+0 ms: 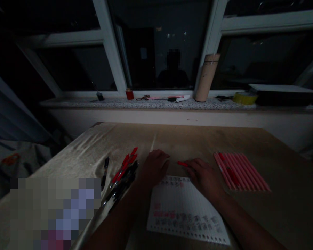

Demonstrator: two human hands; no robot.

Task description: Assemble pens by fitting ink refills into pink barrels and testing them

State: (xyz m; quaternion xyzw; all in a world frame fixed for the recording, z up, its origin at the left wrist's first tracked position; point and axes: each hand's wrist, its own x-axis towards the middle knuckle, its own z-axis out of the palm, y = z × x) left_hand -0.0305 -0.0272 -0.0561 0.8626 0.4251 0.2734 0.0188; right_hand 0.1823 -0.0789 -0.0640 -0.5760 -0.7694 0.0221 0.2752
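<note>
My right hand is closed on a red pen, of which only a short end sticks out past the fingers. To its left, my left hand rests on the table with thumb and fingers apart and nothing visible in it. Under and between my wrists lies a lined notebook sheet with rows of black and red scribbles. Beside my left forearm are a bundle of black pens and several red pens. One black pen lies apart from them.
Right of my right hand, several pink sticks lie in a row, with red pieces among them. On the windowsill stand a tan cylinder, a small red jar and a yellow tape roll. A blurred patch covers the table's lower left.
</note>
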